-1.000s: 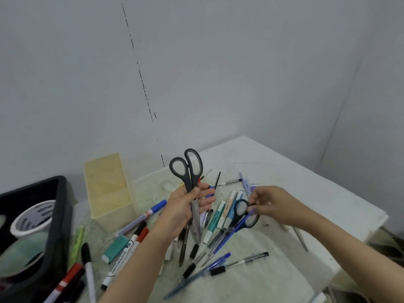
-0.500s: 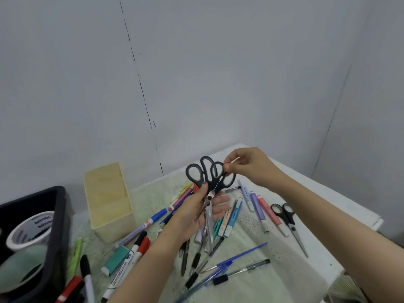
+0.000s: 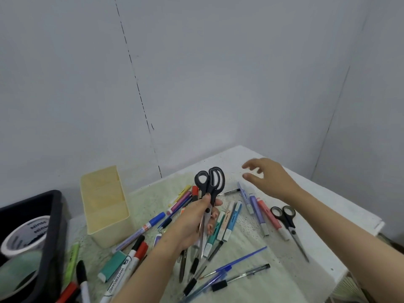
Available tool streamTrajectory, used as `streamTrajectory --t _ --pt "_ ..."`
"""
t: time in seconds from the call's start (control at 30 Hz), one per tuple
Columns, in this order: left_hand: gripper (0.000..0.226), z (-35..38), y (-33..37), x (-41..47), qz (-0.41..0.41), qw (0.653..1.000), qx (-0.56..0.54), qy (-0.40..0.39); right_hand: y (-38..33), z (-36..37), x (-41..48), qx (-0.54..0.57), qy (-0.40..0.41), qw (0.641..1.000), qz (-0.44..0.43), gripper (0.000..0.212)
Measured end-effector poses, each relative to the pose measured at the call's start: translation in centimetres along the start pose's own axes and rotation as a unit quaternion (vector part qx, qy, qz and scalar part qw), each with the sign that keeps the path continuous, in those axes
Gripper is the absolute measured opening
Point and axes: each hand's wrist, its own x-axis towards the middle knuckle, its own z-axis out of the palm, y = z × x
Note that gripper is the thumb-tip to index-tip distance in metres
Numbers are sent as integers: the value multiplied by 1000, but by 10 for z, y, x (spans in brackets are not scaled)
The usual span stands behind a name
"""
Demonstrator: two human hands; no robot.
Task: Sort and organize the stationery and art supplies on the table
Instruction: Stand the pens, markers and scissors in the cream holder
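Black caps and clear barrels mark what lies nearest us: ballpoint pens (image 3: 240, 274) loose on the table (image 3: 323, 241), at about five o'clock from our left hand. At seven o'clock lie whiteboard markers (image 3: 129, 263), with a teal eraser (image 3: 112, 264) just beside them and a green highlighter (image 3: 71, 262) further left. At nine o'clock a black tray (image 3: 52, 237) sits at the table's left edge, with tape rolls (image 3: 24, 235) inside it.

Our left hand (image 3: 190, 224) is raised over the middle of the heap. Its fingers are curled round black-handled scissors (image 3: 209, 184), handles up and blades running down through the palm toward us. Whether one pair or more sits in that grip we cannot tell. Under the hand lie pastel highlighters (image 3: 229, 221) among more pens.

At three o'clock a second pair of scissors (image 3: 285, 219) rests on the table, blades together, tip pointing toward us. It lies just beside a coral highlighter (image 3: 269, 215) and near a lilac one (image 3: 256, 213).

At ten o'clock stands an open-topped yellow box (image 3: 102, 204).

Farthest, at about one o'clock, our right hand (image 3: 269, 178) hovers with fingers spread and slack, holding nothing.
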Motion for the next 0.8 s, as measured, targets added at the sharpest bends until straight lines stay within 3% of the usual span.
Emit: streamTrajectory --t 0.13,0.23,0.33,0.5,0.63,0.8 --pt "38 -2 -3 4 9 1000 -11 18 41 -8 -17 -286 -116 944 114 48" --pt "38 2 -5 6 25 999 -2 26 59 -5 -31 -335 -154 914 171 54" --pt "37 10 -7 7 32 999 -3 30 62 0 -43 -353 -139 906 186 52" --pt "35 22 -8 12 23 999 -4 23 66 3 -50 -255 -91 937 219 54" --pt "35 28 -8 14 10 999 -32 19 69 -5 -48 -47 -50 963 260 35" --pt "35 32 -9 14 2 997 -76 17 51 -26 -37 71 54 972 218 15"
